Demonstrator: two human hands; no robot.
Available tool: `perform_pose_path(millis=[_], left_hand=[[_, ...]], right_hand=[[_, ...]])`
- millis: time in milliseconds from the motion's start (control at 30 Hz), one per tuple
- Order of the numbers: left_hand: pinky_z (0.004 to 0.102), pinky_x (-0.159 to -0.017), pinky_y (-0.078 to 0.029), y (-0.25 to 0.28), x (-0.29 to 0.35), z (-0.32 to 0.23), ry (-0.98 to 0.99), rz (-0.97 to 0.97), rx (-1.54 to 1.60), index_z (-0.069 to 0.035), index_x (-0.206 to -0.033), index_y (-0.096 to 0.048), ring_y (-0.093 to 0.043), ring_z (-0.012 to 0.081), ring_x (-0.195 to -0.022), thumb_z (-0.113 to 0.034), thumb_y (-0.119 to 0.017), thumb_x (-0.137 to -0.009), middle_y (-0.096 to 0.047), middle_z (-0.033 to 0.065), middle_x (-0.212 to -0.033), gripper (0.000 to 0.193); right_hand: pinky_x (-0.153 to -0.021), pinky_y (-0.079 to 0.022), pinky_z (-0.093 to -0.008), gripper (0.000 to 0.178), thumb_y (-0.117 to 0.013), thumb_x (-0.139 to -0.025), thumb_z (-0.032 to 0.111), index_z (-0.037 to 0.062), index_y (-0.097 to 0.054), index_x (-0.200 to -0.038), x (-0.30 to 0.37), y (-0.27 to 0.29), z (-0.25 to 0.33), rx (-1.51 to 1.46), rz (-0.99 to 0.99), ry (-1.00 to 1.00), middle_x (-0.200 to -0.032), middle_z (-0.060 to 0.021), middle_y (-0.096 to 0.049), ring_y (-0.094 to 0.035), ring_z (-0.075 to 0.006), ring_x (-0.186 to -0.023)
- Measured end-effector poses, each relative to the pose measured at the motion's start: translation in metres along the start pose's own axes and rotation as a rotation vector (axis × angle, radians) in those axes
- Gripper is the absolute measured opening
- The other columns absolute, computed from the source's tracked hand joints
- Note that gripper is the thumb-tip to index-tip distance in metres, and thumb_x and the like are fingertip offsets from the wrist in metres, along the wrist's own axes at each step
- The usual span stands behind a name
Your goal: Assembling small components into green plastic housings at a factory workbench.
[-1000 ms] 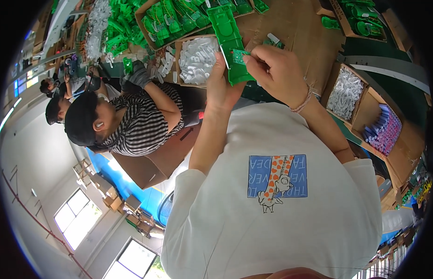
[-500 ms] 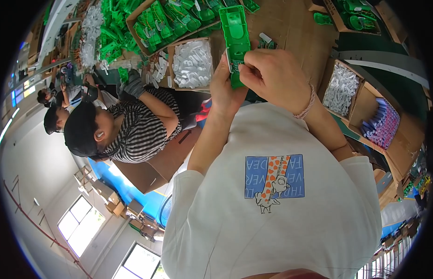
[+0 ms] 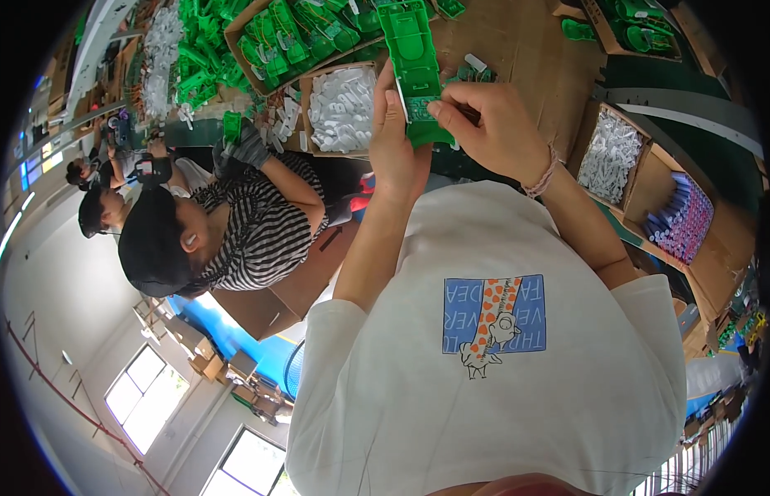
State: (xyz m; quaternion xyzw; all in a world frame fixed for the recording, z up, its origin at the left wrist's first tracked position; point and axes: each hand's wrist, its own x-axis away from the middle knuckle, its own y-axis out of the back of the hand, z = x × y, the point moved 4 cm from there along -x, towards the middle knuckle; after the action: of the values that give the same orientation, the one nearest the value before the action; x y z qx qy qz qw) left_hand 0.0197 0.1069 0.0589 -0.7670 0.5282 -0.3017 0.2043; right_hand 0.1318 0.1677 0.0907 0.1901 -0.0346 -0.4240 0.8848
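Observation:
A long green plastic housing (image 3: 414,58) rests in my left hand (image 3: 397,153), whose fingers wrap round its near end from the left. A small green circuit board (image 3: 420,108) sits inside that near end. My right hand (image 3: 492,128) is at the board's right edge, fingers curled and thumb tip touching there. Whatever is between thumb and forefinger is too small or hidden to make out. Just beyond the right hand, small circuit boards and a white plastic piece (image 3: 476,63) lie on the cardboard-covered table (image 3: 530,50).
Left of my hands stands a box of white plastic pieces (image 3: 342,107), with a carton of wired green housings (image 3: 290,41) behind it. Right are a box of white parts (image 3: 608,157) and a carton of purple cylinders (image 3: 681,219). A co-worker in a striped shirt (image 3: 261,215) works at left.
The housing has shifted slightly left and away from me. My right hand has opened its curl a little, and its thumb now touches the board's edge. The co-worker's gloved hands have moved slightly.

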Motion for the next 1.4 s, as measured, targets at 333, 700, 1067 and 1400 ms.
perform_pose_path(millis=[333, 700, 1067, 1400], left_hand=[[0.0292, -0.098, -0.04, 0.009, -0.003, 0.011, -0.159, -0.108, -0.188, -0.001, -0.137, -0.045, -0.052, 0.0142, -0.113, -0.015, -0.039, -0.101, -0.055, 0.0069, -0.126, 0.039], [0.0288, -0.092, -0.044, 0.003, -0.001, 0.018, -0.297, -0.123, -0.444, 0.004, -0.139, -0.04, -0.056, 0.0167, -0.105, 0.0, -0.045, -0.087, -0.057, 0.01, -0.119, 0.052], [0.0346, -0.093, -0.048, 0.007, 0.006, 0.01, -0.166, 0.007, -0.522, 0.001, -0.133, -0.045, -0.06, 0.0226, -0.107, -0.007, -0.042, -0.092, -0.061, 0.0164, -0.118, 0.042], [0.0337, -0.094, -0.046, 0.002, 0.016, 0.01, -0.119, -0.041, -0.31, 0.004, -0.131, -0.049, -0.061, 0.0231, -0.105, -0.006, -0.048, -0.09, -0.064, 0.0157, -0.111, 0.042]], right_hand=[[-0.044, -0.034, -0.0293, 0.019, -0.068, -0.084, 0.013, -0.0014, -0.063, -0.072, 0.004, -0.005, -0.026, -0.012, -0.061, -0.073, -0.052, -0.0079, -0.049, -0.042, -0.0124, -0.045], [-0.045, -0.035, -0.0321, 0.026, -0.068, -0.083, 0.018, -0.0013, -0.06, -0.068, 0.006, -0.001, -0.034, 0.062, -0.049, -0.001, -0.052, -0.0093, -0.049, -0.045, -0.017, -0.044], [-0.056, -0.051, -0.0279, 0.024, -0.069, -0.084, 0.02, -0.0023, -0.069, -0.093, 0.02, -0.013, -0.038, -0.423, -0.045, -0.066, -0.073, -0.0116, -0.065, -0.062, -0.0155, -0.062], [-0.053, -0.044, -0.0263, 0.021, -0.072, -0.082, 0.019, -0.0014, -0.069, -0.083, 0.02, -0.014, -0.034, -0.237, 0.004, 0.036, -0.067, -0.008, -0.062, -0.053, -0.0125, -0.057]])
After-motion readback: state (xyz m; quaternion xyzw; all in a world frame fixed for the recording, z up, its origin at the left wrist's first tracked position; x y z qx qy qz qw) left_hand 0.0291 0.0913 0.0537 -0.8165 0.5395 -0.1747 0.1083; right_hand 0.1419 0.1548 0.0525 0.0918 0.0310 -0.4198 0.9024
